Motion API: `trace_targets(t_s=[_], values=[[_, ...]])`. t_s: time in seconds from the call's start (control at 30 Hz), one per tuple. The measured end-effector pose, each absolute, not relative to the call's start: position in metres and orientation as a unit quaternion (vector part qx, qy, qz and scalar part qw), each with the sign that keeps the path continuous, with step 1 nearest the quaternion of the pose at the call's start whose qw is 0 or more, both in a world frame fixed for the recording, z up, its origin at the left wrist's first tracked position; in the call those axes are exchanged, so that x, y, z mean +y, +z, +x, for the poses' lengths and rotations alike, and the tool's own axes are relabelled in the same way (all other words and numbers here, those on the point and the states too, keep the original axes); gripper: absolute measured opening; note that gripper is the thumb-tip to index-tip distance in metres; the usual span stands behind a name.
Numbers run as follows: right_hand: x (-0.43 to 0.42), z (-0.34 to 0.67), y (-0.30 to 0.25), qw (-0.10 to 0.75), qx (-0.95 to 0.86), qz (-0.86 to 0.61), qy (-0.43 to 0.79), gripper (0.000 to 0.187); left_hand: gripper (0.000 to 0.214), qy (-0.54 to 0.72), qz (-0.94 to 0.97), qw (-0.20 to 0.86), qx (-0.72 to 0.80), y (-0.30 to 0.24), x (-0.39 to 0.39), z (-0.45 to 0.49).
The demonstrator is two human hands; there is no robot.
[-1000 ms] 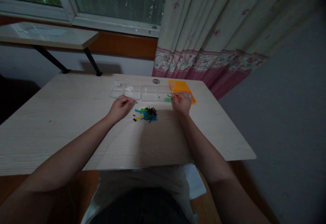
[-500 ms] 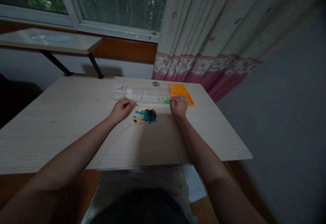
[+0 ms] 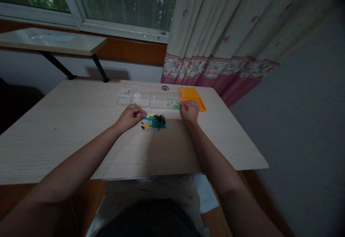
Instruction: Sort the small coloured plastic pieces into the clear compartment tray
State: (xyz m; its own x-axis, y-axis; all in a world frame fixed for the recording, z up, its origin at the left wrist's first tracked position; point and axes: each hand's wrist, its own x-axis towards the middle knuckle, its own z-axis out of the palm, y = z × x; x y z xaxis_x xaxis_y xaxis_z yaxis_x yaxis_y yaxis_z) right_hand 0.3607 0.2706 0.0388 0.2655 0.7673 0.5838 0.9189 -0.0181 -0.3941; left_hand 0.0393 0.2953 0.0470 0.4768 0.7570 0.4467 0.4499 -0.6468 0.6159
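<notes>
A mixed pile of small blue, brown, green and yellow pieces, like tiny building bricks, lies mid-table. My left hand is at the pile's left edge, thumb and fingertips closed together; anything between them is too small to make out. Behind the pile stand clear plastic compartment boxes. The rightmost front compartment holds several small green pieces. My right hand is closed in a pinch at that compartment's right end, in front of an orange tray. Its fingertips are partly hidden, and so is whatever they hold.
A round dark hole is set in the rear of the wooden table. At the back left a raised shelf stands on black legs. The curtain hangs behind the right rear corner, beside the grey wall.
My left hand has shifted slightly right, so its fingertips now reach the pile's left edge. My right hand stays by the green pieces, nearly unmoved.
</notes>
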Motion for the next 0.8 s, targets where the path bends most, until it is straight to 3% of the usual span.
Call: trace_targets(t_s=[0.8], values=[[0.2696, 0.3580, 0.0399, 0.384, -0.614, -0.684, -0.087, 0.029, 0.020, 0.284, 0.885, 0.155, 0.334, 0.0474, 0.2948, 0.0374]])
